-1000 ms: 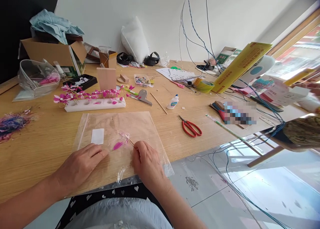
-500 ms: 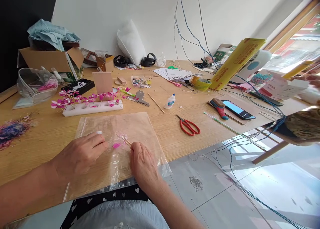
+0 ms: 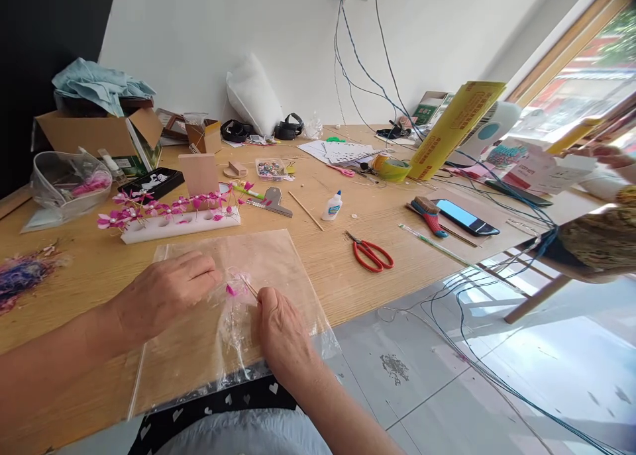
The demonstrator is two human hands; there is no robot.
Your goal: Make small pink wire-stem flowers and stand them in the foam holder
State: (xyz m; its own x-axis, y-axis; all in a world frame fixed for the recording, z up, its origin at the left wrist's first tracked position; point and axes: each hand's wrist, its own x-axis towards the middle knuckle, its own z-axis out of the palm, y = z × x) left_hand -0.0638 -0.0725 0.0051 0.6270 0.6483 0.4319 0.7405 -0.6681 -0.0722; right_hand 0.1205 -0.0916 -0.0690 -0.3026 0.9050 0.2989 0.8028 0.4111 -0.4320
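A clear plastic bag point(image 3: 281, 263) lies flat on the table in front of me, its near edge hanging over my lap. On it is a small pink petal point(image 3: 231, 289) in a smear of pink and white. My right hand point(image 3: 283, 326) is closed around a thin wooden stick point(image 3: 252, 289), its tip at the smear beside the petal. My left hand point(image 3: 173, 286) rests on the bag to the left of the petal, thumb and fingers pinched together; what they hold, if anything, is hidden.
Behind the bag, pink wire-stemmed flowers point(image 3: 171, 206) stand in a white foam holder point(image 3: 209, 222). To the right lie a glue bottle point(image 3: 332, 206), a wooden stick point(image 3: 305, 210), red-handled pliers point(image 3: 370, 253), a brush point(image 3: 430, 216) and a phone point(image 3: 467, 216). Another person's arm point(image 3: 601, 236) shows at far right.
My left hand has shifted slightly right and up, nearer the petal. Less of the petal shows, and it looks turned. The stick stays by it. My view has tilted a little upward.
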